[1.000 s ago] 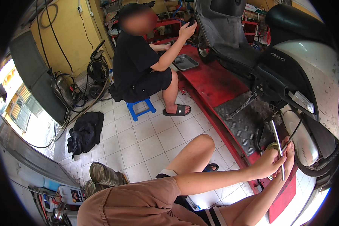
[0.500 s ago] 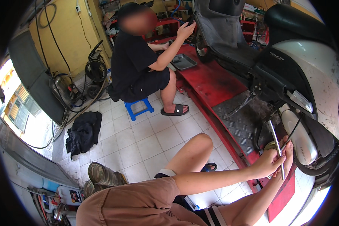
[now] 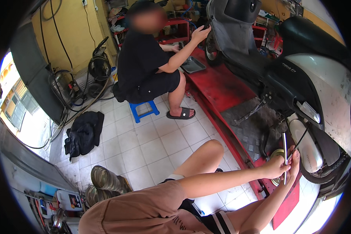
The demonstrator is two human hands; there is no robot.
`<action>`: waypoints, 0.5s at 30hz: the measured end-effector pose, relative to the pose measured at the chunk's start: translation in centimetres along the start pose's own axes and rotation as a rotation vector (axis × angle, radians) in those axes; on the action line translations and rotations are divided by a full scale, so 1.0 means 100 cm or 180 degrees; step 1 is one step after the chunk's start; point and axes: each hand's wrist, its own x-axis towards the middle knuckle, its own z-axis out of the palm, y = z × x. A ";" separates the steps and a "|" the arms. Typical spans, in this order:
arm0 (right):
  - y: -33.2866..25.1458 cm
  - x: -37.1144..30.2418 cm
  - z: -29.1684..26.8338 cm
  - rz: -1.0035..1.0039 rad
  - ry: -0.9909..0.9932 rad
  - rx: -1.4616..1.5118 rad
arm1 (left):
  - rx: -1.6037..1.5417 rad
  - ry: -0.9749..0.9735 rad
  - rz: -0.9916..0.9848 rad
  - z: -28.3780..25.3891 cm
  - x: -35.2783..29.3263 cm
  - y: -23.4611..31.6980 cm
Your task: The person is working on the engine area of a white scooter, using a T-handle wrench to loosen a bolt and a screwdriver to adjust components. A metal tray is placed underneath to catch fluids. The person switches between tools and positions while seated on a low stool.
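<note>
Both my hands are close together at the lower right, beside the rear of a scooter (image 3: 312, 74). My left hand (image 3: 275, 167) is closed around a slim silver metal rod (image 3: 284, 146), which stands nearly upright in its fingers. Just to its right, my right hand (image 3: 294, 162) grips a thin black rod or cable (image 3: 302, 136) that slants up toward the scooter's silver cover (image 3: 306, 150). The two pieces cross or nearly cross near my fingers; I cannot tell whether they touch. Behind my left hand, a round gold-coloured object (image 3: 277, 153) is partly hidden.
The scooter stands on a red lift platform (image 3: 232, 91) with a metal tread plate (image 3: 241, 132). Another person (image 3: 144, 58) sits on a blue stool (image 3: 144, 111) near a grey tray (image 3: 194, 64). Black cloth (image 3: 84, 132) lies on the tiles; hoses and a compressor (image 3: 60, 85) stand at left.
The view has shifted slightly. In my left hand the silver rod has swung from a slant to nearly upright. Both hands keep their hold.
</note>
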 end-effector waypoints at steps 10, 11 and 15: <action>-0.005 -0.022 0.066 0.0952 0.0142 0.0060 | 0.1602 -0.0846 0.0005 -0.076 -0.054 0.052; -0.001 -0.033 0.091 0.0978 0.0488 0.0116 | 0.2064 -0.1106 -0.0277 -0.107 -0.067 0.064; -0.010 -0.090 0.157 0.1147 0.0150 -0.0053 | 0.2714 -0.1701 -0.0191 -0.211 -0.148 0.156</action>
